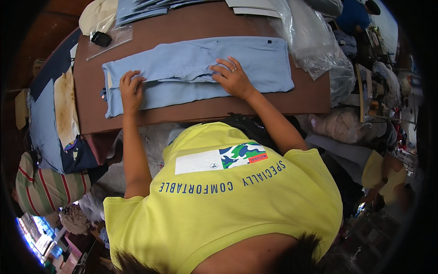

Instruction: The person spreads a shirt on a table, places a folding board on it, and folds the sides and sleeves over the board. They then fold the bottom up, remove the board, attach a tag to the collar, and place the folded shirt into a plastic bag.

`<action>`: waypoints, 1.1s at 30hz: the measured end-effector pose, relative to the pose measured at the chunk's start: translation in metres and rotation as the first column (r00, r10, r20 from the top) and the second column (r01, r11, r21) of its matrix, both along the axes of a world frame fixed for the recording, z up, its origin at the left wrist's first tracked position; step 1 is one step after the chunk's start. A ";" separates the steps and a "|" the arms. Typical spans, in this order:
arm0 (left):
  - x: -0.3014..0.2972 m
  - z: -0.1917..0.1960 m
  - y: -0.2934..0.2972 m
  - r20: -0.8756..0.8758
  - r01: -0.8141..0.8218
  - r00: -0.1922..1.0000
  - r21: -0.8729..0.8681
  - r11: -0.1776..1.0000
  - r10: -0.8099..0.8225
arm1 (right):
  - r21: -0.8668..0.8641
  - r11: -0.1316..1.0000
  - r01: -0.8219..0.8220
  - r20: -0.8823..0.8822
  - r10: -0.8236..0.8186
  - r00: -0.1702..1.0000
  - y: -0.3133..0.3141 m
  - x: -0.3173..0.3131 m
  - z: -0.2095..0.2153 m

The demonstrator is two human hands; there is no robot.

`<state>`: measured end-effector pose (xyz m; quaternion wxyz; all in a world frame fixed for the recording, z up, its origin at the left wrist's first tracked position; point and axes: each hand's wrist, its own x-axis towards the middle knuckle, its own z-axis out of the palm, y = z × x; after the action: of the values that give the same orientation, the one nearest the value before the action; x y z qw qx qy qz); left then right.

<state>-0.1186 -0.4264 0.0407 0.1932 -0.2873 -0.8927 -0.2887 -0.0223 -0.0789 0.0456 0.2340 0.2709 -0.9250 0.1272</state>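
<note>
A pair of light blue trousers (182,57) lies folded into a long strip across the brown table, with an upper layer over a lower one. A pale patch and a small dark tag show at its left end. My left hand (131,93) is near that end, fingers bent and closed on the upper layer's near edge. Further right, my right hand (233,78), wearing a ring, has its fingers bent over the same edge around the middle of the strip. Both thumbs sit low at the fold, and the cloth between my hands is slightly wrinkled.
The brown table (191,23) carries stacked blue cloth (141,11), white sheets (255,5), a black object (101,39) on a plastic bag and clear plastic (315,41) at its right edge. A striped cushion (50,185) is at left. Another person (353,16) is at far right.
</note>
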 end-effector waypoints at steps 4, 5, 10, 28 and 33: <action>0.012 0.001 -0.013 0.109 0.092 0.991 -0.141 0.986 -0.076 | 0.103 0.989 -0.104 0.132 0.090 0.987 0.008 0.012 -0.007; 0.015 0.002 -0.015 0.113 0.089 0.991 -0.175 0.981 -0.069 | 0.102 0.988 -0.119 0.191 0.098 0.977 0.010 0.015 -0.010; 0.011 0.015 -0.003 0.068 0.052 0.997 -0.141 0.989 -0.043 | -0.044 0.999 0.022 0.241 -0.011 0.970 0.014 0.018 -0.004; 0.015 0.006 0.140 -0.008 -0.040 0.999 -0.315 0.948 0.039 | 0.025 0.250 0.968 0.392 -0.893 0.221 0.131 0.051 -0.022; 0.025 -0.033 0.153 0.100 0.022 0.995 -0.400 0.916 0.019 | 0.105 0.216 0.971 0.625 -0.774 0.105 0.167 0.052 -0.020</action>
<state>-0.0935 -0.2738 0.0076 0.0844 -0.3062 -0.9413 -0.1144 0.0302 0.0880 0.0251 0.0233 -0.4382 -0.8790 0.1866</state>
